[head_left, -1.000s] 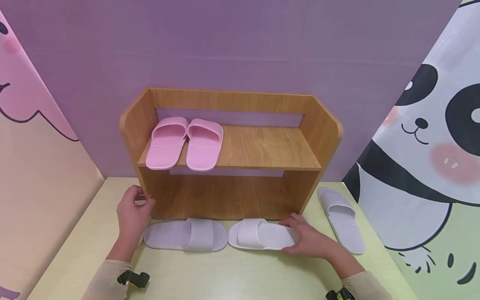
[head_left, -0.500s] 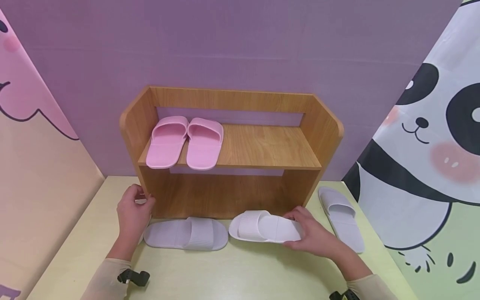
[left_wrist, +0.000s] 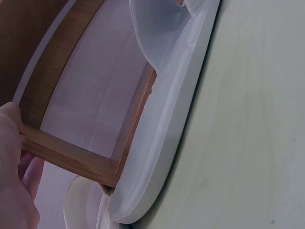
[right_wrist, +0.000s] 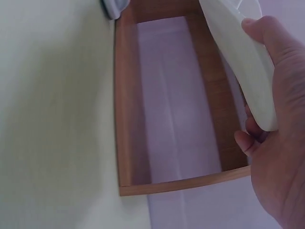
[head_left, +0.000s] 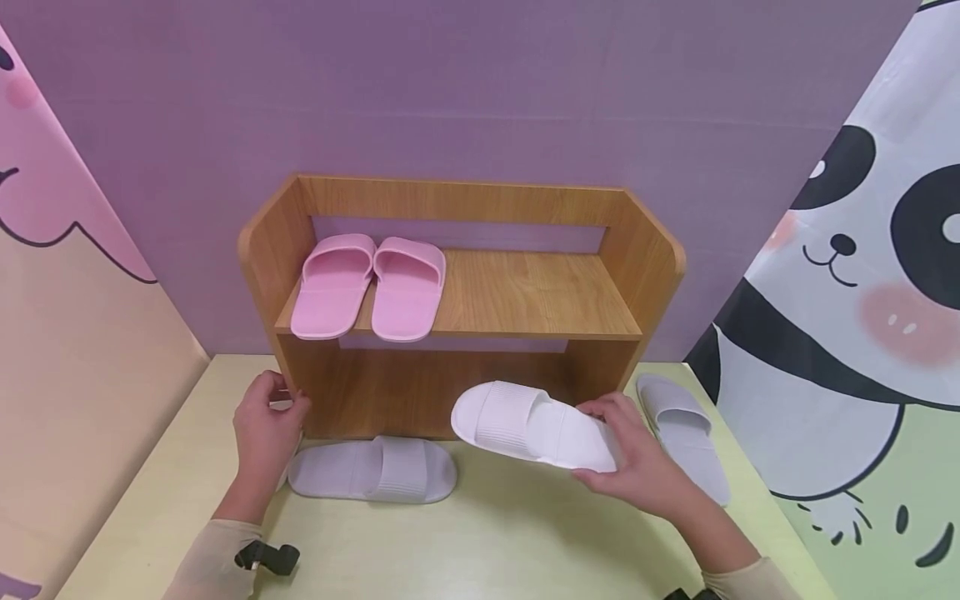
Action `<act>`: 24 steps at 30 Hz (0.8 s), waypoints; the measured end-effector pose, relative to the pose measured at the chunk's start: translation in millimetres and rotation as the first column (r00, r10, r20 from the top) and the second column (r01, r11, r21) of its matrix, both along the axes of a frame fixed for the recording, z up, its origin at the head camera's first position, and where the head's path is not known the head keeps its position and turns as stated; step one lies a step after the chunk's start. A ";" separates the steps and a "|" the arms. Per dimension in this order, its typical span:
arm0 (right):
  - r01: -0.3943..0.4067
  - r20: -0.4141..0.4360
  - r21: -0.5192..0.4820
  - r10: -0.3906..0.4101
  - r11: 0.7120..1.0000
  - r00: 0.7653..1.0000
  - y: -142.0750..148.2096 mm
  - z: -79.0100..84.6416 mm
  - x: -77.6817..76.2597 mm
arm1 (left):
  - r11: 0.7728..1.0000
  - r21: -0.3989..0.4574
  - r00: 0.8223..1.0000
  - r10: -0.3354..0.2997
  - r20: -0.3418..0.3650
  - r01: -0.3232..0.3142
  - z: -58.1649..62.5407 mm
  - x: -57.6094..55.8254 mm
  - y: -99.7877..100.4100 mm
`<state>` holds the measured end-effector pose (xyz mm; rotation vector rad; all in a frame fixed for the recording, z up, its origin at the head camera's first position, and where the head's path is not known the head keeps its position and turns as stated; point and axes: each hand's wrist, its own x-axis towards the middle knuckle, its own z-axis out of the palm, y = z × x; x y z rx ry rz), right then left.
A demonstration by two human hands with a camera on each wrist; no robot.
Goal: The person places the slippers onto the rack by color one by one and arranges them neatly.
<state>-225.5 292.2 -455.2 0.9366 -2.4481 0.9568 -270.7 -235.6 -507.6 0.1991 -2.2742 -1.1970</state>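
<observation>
My right hand (head_left: pixel 633 454) grips a white slipper (head_left: pixel 517 421) by its heel end, thumb on one edge and fingers on the other. The slipper is raised in front of the lower shelf, its strap end pointing left. In the right wrist view its pale sole (right_wrist: pixel 238 57) faces the camera. My left hand (head_left: pixel 270 429) pinches the left side panel of the wooden shoe rack (head_left: pixel 465 200) near its bottom, with thumb and fingers on either side of the panel's edge (left_wrist: pixel 66 155). Beside that hand, another white slipper (head_left: pixel 348 471) lies along the rack's front.
Two pink slippers (head_left: pixel 330 304) stand side by side at the left of the upper shelf. A white slipper (head_left: pixel 686 442) lies right of the rack. Part of another pale slipper (left_wrist: pixel 78 200) shows outside the left panel. Printed walls flank the pale table (head_left: pixel 420 550).
My right hand has lifted the white slipper off the table, raising it toward the rack and tilting it, heel end lower. The left hand has stayed at the side panel.
</observation>
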 end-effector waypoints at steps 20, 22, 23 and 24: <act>0.085 -0.117 -0.152 -0.104 0.985 0.988 -7.7 43.2 10.7 | 1.000 -0.001 1.000 0.002 -0.014 -0.002 -0.8 -0.3 -0.6; 0.109 -0.136 -0.154 -0.130 0.982 0.982 -8.6 45.4 9.5 | 1.000 0.004 1.000 0.002 -0.005 -0.002 -0.5 -0.1 -0.4; 0.117 -0.140 -0.154 -0.139 0.981 0.980 -9.4 46.5 9.1 | 1.000 0.007 1.000 0.001 -0.002 -0.001 -0.5 0.0 -0.4; 0.122 -0.148 -0.151 -0.145 0.981 0.978 -10.0 47.5 8.2 | 1.000 0.010 1.000 0.000 -0.002 0.000 -0.7 -0.1 -0.4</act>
